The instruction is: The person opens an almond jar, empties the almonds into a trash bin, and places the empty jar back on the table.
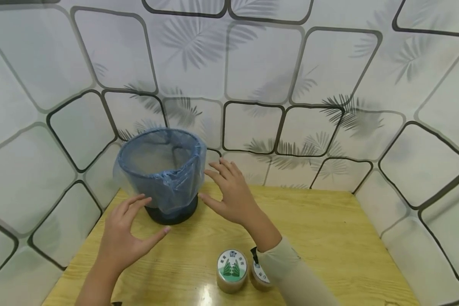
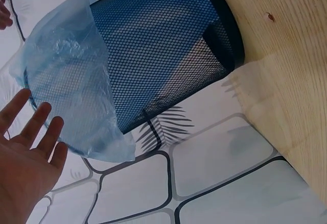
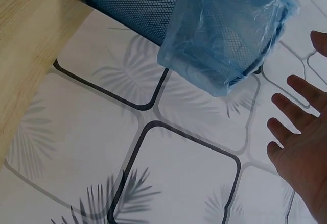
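Observation:
A mesh wastebasket [image 2: 158, 45] stands upright at the back left of the table in the head view. Over its rim is folded a thin blue plastic bag [image 1: 172, 187], which hangs down the outside and lines the inside. My left hand [image 1: 124, 238] is in front of the basket at the left, fingers spread and apart from the thumb, holding nothing. To the right of the basket is my right hand [image 1: 231, 195], also spread, with its fingertips near the bag's side. In the right wrist view a gap shows between the right fingers [image 3: 291, 132] and the bag [image 3: 225, 35].
Two round tubs with printed lids, one tub [image 1: 232, 272] in full view and another tub [image 1: 261, 276] partly behind the right sleeve, sit at the table's near middle. Patterned walls [image 1: 260, 63] enclose the yellow wooden table [image 1: 321, 229] at the back and sides.

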Tool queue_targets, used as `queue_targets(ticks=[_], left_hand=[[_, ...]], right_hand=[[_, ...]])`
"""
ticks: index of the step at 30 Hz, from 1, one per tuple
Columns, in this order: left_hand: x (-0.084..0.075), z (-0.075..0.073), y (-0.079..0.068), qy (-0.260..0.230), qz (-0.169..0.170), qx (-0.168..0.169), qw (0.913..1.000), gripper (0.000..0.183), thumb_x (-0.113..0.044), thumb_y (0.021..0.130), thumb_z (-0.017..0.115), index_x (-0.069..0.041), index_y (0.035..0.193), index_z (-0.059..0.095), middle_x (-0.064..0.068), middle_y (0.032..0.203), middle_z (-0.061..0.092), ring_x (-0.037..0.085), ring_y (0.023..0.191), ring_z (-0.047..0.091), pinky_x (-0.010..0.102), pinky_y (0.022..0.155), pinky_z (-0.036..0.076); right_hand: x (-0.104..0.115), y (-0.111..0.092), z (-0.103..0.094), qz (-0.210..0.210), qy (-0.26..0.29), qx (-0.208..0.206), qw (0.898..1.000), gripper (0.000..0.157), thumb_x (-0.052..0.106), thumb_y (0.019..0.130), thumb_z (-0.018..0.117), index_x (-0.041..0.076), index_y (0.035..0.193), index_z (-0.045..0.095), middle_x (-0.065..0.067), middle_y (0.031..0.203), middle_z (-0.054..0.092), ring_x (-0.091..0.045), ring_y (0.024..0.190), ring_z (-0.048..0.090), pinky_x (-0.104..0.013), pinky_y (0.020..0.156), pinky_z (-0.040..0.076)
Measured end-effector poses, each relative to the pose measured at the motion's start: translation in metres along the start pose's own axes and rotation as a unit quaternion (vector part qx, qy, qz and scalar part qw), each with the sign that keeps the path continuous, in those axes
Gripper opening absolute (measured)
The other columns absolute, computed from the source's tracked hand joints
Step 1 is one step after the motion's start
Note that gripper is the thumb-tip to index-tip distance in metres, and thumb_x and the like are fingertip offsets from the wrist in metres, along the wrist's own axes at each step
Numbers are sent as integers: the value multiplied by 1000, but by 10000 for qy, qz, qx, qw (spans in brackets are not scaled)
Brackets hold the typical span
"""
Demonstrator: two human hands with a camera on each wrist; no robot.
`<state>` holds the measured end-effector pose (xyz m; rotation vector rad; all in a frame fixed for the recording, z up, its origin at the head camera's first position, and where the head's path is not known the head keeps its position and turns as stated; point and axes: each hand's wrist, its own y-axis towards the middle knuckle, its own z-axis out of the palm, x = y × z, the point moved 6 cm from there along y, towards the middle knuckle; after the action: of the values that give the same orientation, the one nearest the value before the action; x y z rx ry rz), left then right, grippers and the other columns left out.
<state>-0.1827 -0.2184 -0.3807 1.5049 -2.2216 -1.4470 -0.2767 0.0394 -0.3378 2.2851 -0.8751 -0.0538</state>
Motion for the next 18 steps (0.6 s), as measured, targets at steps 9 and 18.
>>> queue_targets(ticks=[9, 18], left_hand=[[6, -10, 9, -205, 311, -818, 9960, 85, -64, 79, 86, 3, 128, 72, 26, 125, 70, 47, 113, 64, 42, 112, 46], [12, -15, 15, -280, 591, -1348, 9887, 93, -72, 84, 77, 10, 127, 70, 32, 121, 67, 50, 110, 61, 10, 114, 35]], right_hand=[[2, 13, 13, 12, 84, 70, 9999, 65, 47, 100, 72, 12, 152, 58, -14, 163, 49, -36, 162, 29, -62, 132, 19], [10, 23, 22, -6, 257, 264, 9993, 69, 47, 101, 71, 11, 157, 53, -15, 167, 43, -39, 162, 27, -61, 132, 19]])
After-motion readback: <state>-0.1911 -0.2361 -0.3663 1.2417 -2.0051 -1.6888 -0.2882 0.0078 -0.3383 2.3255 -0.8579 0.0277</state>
